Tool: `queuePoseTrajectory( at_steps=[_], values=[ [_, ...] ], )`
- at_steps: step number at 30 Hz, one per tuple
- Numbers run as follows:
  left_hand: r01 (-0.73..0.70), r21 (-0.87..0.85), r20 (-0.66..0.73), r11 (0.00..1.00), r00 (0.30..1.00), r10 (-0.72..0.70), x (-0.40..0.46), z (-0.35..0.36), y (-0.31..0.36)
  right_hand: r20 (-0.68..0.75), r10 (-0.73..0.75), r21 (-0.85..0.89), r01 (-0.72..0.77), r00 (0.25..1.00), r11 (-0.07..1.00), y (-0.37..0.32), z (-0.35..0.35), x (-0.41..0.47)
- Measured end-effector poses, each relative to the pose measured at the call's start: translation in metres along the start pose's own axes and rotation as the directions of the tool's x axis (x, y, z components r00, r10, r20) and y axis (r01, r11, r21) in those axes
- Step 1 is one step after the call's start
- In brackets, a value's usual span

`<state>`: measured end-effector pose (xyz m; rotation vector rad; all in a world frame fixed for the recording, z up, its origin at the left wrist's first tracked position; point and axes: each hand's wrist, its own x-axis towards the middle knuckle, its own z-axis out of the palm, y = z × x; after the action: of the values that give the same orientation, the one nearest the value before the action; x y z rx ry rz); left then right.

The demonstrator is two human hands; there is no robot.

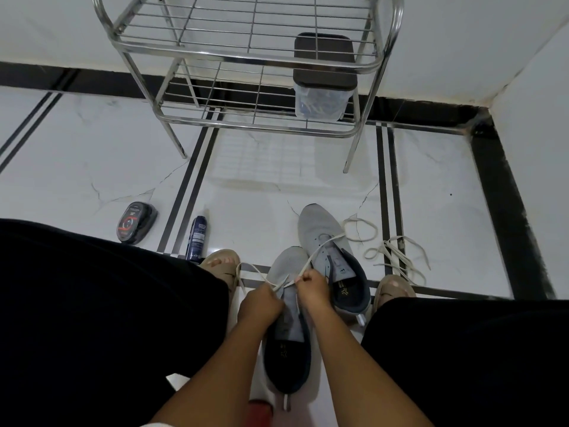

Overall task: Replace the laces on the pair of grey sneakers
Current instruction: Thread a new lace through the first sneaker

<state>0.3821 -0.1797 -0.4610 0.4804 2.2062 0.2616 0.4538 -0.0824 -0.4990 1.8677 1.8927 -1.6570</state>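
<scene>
Both forearms reach down from the bottom of the frame to the near grey sneaker (288, 306) at lower centre. Left hand (260, 306) and right hand (312, 288) each pinch the cream lace (308, 263) over its eyelets, fingers curled around it. Second grey sneaker (329, 241) lies just right of centre, touching the first. Loose laces (397, 254) lie on the white floor (92, 149) to the right. A blue spray can (197, 237) and a black polish box (135, 223) lie at left, a metal rack (246, 57) above.

White marble-look floor (92, 143) with black stripes, bearing two grey sneakers (326, 238), loose laces (397, 254), a spray can (197, 237), a polish sponge (135, 222), a steel rack (246, 72).
</scene>
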Motion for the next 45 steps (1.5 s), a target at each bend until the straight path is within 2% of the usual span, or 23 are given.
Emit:
queuePoseTrajectory(
  at_steps=[2,6,10,13,15,16,18,21,23,25,27,29,31,33,35,37,39,42,45],
  values=[
    [0.007,-0.020,-0.015,1.000,1.000,-0.007,0.001,-0.001,0.000,-0.039,0.029,0.045,-0.027,0.999,0.999,0.005,0.004,0.001],
    [0.024,-0.078,0.005,0.997,1.000,-0.024,0.002,0.001,-0.004,-0.037,0.102,0.258,-0.089,0.994,0.962,0.013,0.008,0.006],
    [-0.037,-0.144,-0.064,0.989,0.998,0.028,0.005,0.003,-0.007,-0.037,0.094,0.225,-0.084,0.995,0.971,0.019,0.011,0.011],
    [-0.146,0.028,-0.071,0.989,0.987,0.147,0.010,0.000,-0.005,-0.023,0.097,0.213,-0.090,0.995,0.973,0.018,0.011,0.008],
    [-0.162,0.156,-0.102,0.974,0.979,0.179,0.017,-0.003,-0.003,-0.016,0.090,0.212,-0.085,0.996,0.973,0.014,0.006,0.002],
    [-0.155,0.191,-0.133,0.969,0.974,0.182,0.020,-0.006,-0.002,-0.022,0.077,0.182,-0.071,0.997,0.981,0.014,0.004,-0.002],
    [-0.142,0.271,-0.161,0.952,0.968,0.190,0.023,-0.009,-0.003,-0.008,0.034,0.006,-0.034,0.999,0.999,0.016,-0.001,-0.015],
    [-0.096,0.309,-0.101,0.946,0.986,0.133,0.027,-0.007,-0.007,0.054,-0.044,-0.264,0.056,0.998,0.963,0.023,-0.004,-0.033],
    [-0.001,0.192,-0.098,0.981,0.995,0.020,0.029,-0.006,-0.008,0.047,-0.080,-0.305,0.091,0.996,0.948,0.025,-0.003,-0.036],
    [0.119,0.020,-0.161,0.993,0.980,-0.114,0.029,-0.008,-0.008,0.047,-0.085,-0.305,0.096,0.995,0.948,0.025,-0.004,-0.034],
    [0.177,-0.162,-0.241,0.971,0.947,-0.212,0.029,-0.012,-0.011,0.055,-0.071,-0.290,0.084,0.996,0.953,0.026,-0.006,-0.032],
    [0.091,-0.207,-0.263,0.974,0.954,-0.145,0.027,-0.014,-0.011,0.057,-0.052,-0.244,0.065,0.997,0.968,0.027,-0.006,-0.031],
    [-0.040,-0.048,-0.172,0.998,0.985,0.032,0.028,-0.009,-0.009,0.060,-0.042,-0.203,0.053,0.997,0.978,0.028,-0.005,-0.030],
    [-0.080,0.140,-0.094,0.987,0.991,0.094,0.026,-0.004,-0.007,0.058,-0.035,-0.182,0.045,0.998,0.982,0.028,-0.004,-0.029],
    [0.007,0.224,-0.098,0.975,0.995,0.016,0.028,-0.003,-0.010,0.062,-0.032,-0.162,0.041,0.998,0.986,0.028,-0.004,-0.029],
    [0.210,0.151,-0.121,0.966,0.974,-0.193,0.027,-0.008,-0.014,0.065,-0.026,-0.164,0.037,0.998,0.986,0.028,-0.005,-0.028],
    [0.330,0.034,-0.165,0.944,0.933,-0.320,0.026,-0.011,-0.015,0.060,-0.026,-0.168,0.036,0.998,0.985,0.029,-0.004,-0.027],
    [0.279,-0.169,-0.291,0.945,0.902,-0.318,0.019,-0.009,-0.010,0.027,0.002,-0.059,-0.001,1.000,0.998,0.028,-0.005,-0.026],
    [0.159,-0.112,-0.381,0.981,0.905,-0.190,0.014,-0.006,-0.006,0.000,0.013,0.133,-0.012,1.000,0.991,0.018,-0.007,-0.020]
  ],
)
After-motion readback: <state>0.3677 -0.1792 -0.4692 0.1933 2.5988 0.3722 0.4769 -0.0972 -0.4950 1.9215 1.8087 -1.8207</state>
